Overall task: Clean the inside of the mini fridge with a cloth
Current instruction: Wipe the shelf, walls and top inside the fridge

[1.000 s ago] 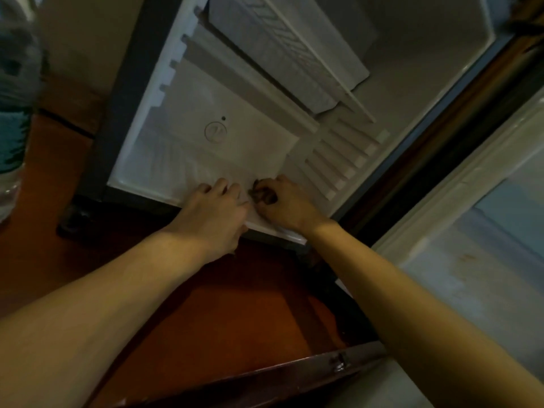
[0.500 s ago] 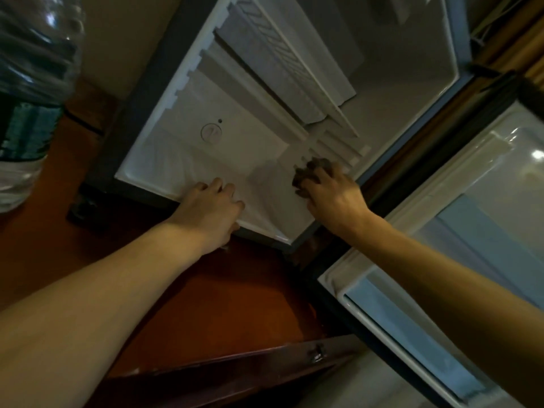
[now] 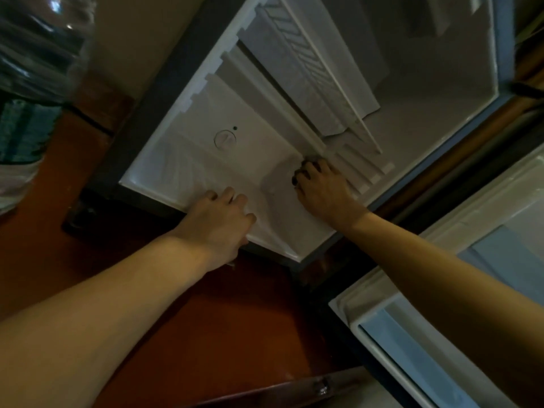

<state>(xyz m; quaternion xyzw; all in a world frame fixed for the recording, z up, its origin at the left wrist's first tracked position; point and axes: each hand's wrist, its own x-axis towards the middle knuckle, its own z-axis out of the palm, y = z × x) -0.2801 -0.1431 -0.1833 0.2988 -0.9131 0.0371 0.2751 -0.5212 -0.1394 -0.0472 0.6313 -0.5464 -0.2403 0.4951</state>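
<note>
The mini fridge [image 3: 265, 136] stands open on a reddish-brown floor [image 3: 206, 319], its white cavity facing the camera, and its long axis runs from the lower front lip up and away toward the top right of the view. The right hand [image 3: 325, 192] is on the cavity floor near the right wall's ribbed shelf guides [image 3: 362, 175], its fingers curled round a small dark cloth [image 3: 306, 169] that shows only as a bunched wad at the fingertips; no long axis of the cloth can be told. The left hand [image 3: 219, 222] rests on the fridge's front lip, left of the right hand and apart from it, fingers laid loosely over the edge and gripping nothing. A round dial [image 3: 225, 139] sits on the inner panel above the left hand. The fridge's open door [image 3: 441, 334] hangs to the lower right, and a clear water bottle [image 3: 32, 83] stands well to the fridge's left.
</note>
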